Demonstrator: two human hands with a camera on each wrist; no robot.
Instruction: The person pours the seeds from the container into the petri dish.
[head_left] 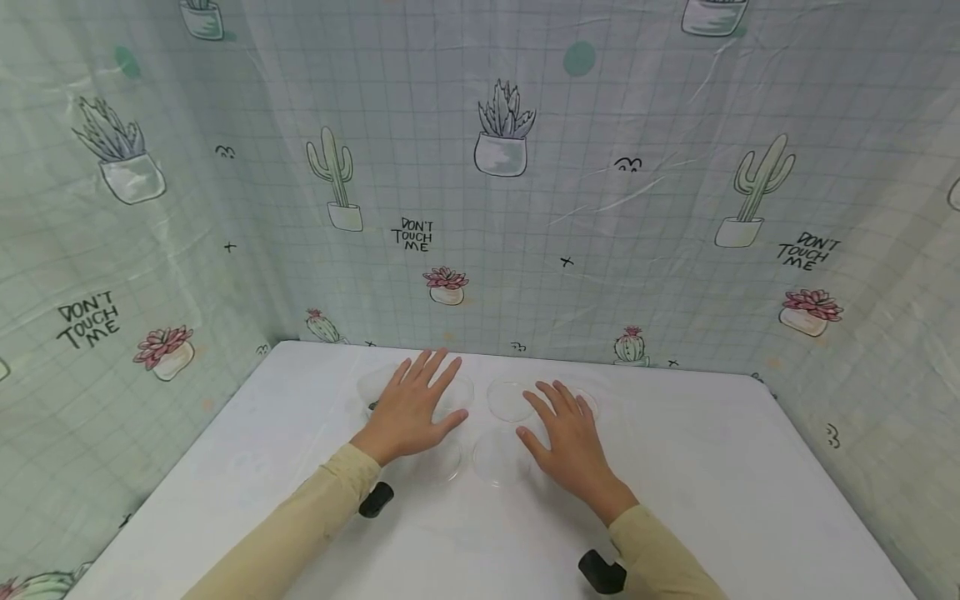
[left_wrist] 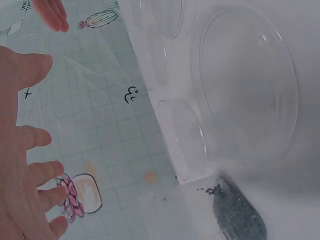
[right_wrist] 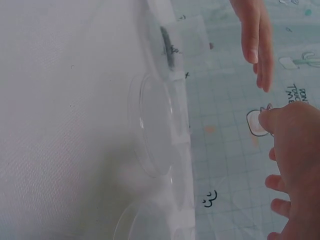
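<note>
My left hand (head_left: 411,414) is over the left part of a group of clear round dishes, fingers spread and holding nothing. To its right, my right hand (head_left: 573,446) has its fingers apart and bent a little, with nothing in them. Between the hands lies one shallow clear dish (head_left: 498,460) that looks like a petri dish. The left wrist view shows a large clear dish (left_wrist: 245,85) and a smaller clear dish (left_wrist: 187,137) below my raised palm. A clear container with dark grains (left_wrist: 239,215) stands beside them, mostly covered by my left hand in the head view.
All of it rests on a white table (head_left: 712,475). A patterned cloth (head_left: 555,200) with cactus drawings hangs behind the table and along both sides. Dark devices (head_left: 376,500) show under both wrists.
</note>
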